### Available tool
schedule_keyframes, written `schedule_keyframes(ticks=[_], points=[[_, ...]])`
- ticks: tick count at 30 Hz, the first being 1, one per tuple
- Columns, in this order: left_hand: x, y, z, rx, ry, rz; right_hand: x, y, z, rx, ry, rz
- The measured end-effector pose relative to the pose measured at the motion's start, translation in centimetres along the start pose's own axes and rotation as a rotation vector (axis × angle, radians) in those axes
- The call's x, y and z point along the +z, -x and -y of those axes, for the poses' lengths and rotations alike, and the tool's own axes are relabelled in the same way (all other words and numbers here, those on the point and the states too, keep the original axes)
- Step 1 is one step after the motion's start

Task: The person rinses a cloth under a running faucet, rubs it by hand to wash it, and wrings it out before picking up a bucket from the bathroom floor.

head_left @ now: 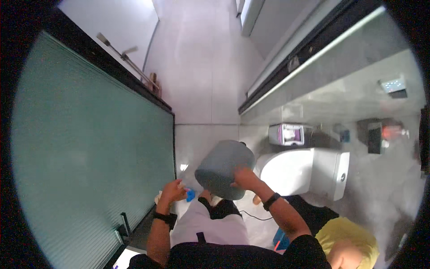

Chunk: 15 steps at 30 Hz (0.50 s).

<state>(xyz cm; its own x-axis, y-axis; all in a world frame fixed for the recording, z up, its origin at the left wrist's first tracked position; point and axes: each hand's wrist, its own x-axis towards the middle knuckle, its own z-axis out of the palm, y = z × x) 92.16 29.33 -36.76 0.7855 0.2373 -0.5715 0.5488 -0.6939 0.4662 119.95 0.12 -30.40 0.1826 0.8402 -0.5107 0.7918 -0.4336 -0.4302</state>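
A large grey plastic bin (221, 163) with rounded sides is tilted in front of my legs. My right hand (246, 178) is closed on its near right side, the fingers curled at the edge. What the bin contains cannot be seen. To the left of the bin, my left hand (173, 191) hangs apart from it with the fingers loosely spread. A small blue object (191, 195) shows just beyond those fingers, and something whitish lies partly hidden behind the hand; neither can be made out clearly.
A white toilet (286, 171) stands to the right, beside a small bin with a purple liner (291, 134). A ribbed glass door (94, 143) fills the left. Another person in a yellow top (354, 235) is close at lower right. A dark cable (255, 217) lies on the floor.
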Motion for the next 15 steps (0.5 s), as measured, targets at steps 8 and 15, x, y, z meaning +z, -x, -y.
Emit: schedule_keyframes(ticks=[8, 15], points=[[-14.1, -5.4, -10.9, 0.022, 0.611, 0.153, -19.9, 4.2, 2.2, 0.025, -0.227, -0.241], [-23.5, -12.2, -15.5, -0.185, 1.016, 0.024, -28.7, -1.2, -3.6, -0.041, -0.388, -0.408]])
